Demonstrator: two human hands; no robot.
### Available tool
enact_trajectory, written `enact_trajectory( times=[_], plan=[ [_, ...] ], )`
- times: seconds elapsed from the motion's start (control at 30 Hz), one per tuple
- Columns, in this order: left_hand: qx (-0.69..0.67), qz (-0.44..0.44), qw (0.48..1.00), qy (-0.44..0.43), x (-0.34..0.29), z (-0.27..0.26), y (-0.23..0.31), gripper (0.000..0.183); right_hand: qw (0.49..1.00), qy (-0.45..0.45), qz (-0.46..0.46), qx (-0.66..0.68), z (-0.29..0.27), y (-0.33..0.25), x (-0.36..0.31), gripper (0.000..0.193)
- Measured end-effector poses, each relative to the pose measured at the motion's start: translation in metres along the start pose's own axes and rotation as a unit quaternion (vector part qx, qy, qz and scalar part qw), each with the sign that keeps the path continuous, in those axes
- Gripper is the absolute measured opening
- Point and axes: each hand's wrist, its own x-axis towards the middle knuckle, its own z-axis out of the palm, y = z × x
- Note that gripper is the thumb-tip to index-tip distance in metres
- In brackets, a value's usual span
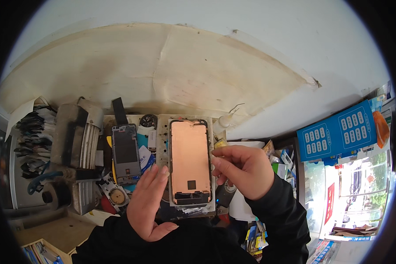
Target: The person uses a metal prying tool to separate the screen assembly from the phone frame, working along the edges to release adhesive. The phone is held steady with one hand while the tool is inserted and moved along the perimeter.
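The phone panel (189,154) lies lengthwise, near to far, between the two hands, on a pale pad with the perforated plate (162,136) showing to its left. Its copper-coloured face is up, a dark rim runs round it, and a small dark square and a black strip sit toward its near end.

It looks thin and light, stiff rather than soft, and probably fragile: bending or a hard press at one corner could crack it. The foil face seems smooth and perhaps easy to crease, so the long side edges look the safest hold, with light, even pressure from both sides.

The left hand (149,202) is open and empty as far as can be seen, fingers together and pointing far and slightly right, thumb spread toward the right. Its fingertips stand just beside the panel's left edge; whether they touch cannot be told.

The right hand (246,169) reaches in from the right, wrist bent so that the fingers point left. Thumb and forefinger are narrowed almost together at the panel's right edge, other fingers curled beneath; whether they pinch anything cannot be told. A second phone body (126,149) lies left of the plate.
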Motion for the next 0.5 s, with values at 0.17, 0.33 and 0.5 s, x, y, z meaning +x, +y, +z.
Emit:
enact_trajectory(
  times=[0.17, 0.33, 0.5],
  plan=[
    [-0.01, 0.024, 0.996, 0.091, -0.008, 0.002, 0.003, 0.072, 0.998, 0.036, -0.008, 0.049, -0.012, 0.011, -0.016, 0.027],
    [-0.045, 0.073, 0.982, 0.17, -0.043, -0.01, 0.006, 0.036, 0.991, 0.092, 0.014, 0.099, -0.022, 0.045, -0.068, 0.023],
    [-0.03, 0.059, 0.981, 0.18, -0.052, -0.032, 0.034, 0.008, 0.975, 0.176, 0.053, 0.126, -0.025, 0.102, -0.116, 0.025]
  ],
)
